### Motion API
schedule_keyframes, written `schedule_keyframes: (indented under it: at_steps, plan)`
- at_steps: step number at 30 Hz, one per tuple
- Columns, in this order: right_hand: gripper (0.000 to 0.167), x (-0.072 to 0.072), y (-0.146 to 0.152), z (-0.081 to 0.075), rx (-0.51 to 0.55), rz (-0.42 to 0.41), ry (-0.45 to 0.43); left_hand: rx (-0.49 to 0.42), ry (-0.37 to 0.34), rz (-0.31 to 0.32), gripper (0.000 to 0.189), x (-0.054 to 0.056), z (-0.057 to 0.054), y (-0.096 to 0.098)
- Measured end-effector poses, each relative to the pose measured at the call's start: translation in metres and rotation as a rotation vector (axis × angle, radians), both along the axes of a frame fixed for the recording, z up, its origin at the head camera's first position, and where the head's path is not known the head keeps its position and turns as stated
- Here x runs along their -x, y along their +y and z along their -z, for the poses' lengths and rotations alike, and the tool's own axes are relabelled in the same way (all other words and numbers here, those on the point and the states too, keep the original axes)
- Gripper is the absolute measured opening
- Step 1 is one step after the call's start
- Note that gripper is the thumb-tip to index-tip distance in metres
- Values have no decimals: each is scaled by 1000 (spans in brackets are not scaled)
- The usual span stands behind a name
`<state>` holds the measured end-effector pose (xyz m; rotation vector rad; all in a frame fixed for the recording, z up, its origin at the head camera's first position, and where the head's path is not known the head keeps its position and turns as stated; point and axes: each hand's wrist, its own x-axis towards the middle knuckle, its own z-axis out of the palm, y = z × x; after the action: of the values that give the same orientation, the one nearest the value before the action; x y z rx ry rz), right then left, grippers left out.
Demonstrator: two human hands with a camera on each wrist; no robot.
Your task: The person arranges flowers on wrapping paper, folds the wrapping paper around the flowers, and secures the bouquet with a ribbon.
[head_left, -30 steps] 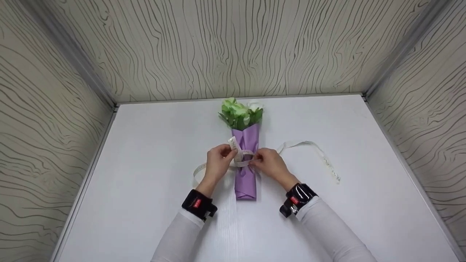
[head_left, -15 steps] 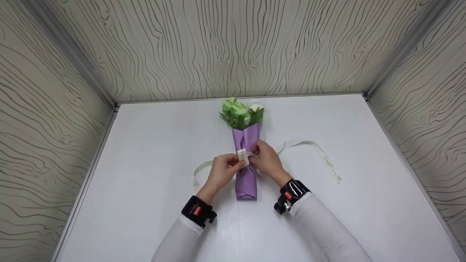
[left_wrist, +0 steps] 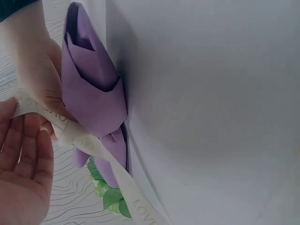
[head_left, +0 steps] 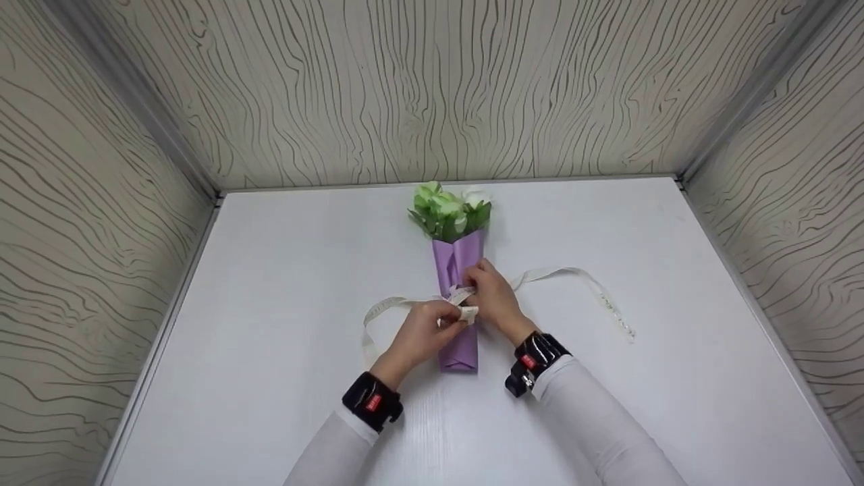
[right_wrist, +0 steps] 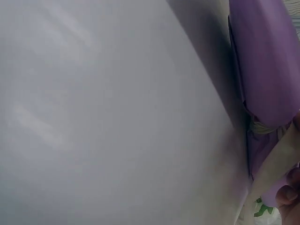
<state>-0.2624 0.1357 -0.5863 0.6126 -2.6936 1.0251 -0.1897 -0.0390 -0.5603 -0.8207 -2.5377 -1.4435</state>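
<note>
A bouquet of green and white flowers [head_left: 442, 206] in purple wrapping paper [head_left: 460, 354] lies on the table, blooms toward the back wall. A cream printed ribbon [left_wrist: 98, 145] is tied round its middle. My left hand [head_left: 425, 332] pinches a folded piece of the ribbon between thumb and fingers, over the lower wrap. On the bouquet's right side, my right hand [head_left: 498, 300] holds the ribbon with curled fingers close to the knot. In the right wrist view only the fingertips of the right hand [right_wrist: 290, 194] show, beside the ribbon [right_wrist: 276, 159].
One ribbon tail [head_left: 388, 307] loops out left of the bouquet; another tail [head_left: 601, 293] curves away to the right on the white table [head_left: 283, 270]. Wood-grain patterned panels [head_left: 432, 88] enclose the table at the back and both sides.
My left hand has moved right and toward me across the wrap, carrying the pinched ribbon piece. My right hand has shifted slightly up and left, and the ribbon loop has drawn into a knot.
</note>
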Motion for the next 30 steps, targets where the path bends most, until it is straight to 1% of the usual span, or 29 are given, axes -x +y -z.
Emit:
schedule_keyframes:
  at_steps: [2,7,11,14,16,18,19,20,22,24,25,26,28,30]
  plan:
    - [27,1,0,2,-2,8,25,30,36,8,1,-1,1,2]
    - [17,4,0,9,-18,35,91,88,135,6,11,-5,3,7]
    - [13,6,1,13,-33,58,113,165,214,4,13,-6,8,10]
    - [12,7,1,14,-33,59,111,210,245,45,14,-6,11,10]
    - [13,7,1,14,-29,52,109,208,237,78,18,-4,11,8]
    - [12,7,1,13,-31,45,103,175,202,86,22,-2,10,5]
    - [11,7,1,13,-33,43,99,154,182,70,24,0,9,3]
    - [10,7,1,12,-34,41,94,131,166,40,25,3,8,1]
    - [8,7,1,12,-38,37,83,78,132,-51,21,10,6,-4]
    - [7,7,2,11,-39,34,72,25,99,-150,17,20,4,-7]
    - [8,7,1,10,-37,33,69,15,82,-191,15,26,3,-9]
    - [10,7,1,10,-33,32,63,8,63,-215,14,32,2,-10]
    - [16,6,1,9,-33,34,53,20,9,-224,18,43,0,-11]
    - [20,6,-1,8,-32,32,35,60,-57,-186,25,51,-2,-11]
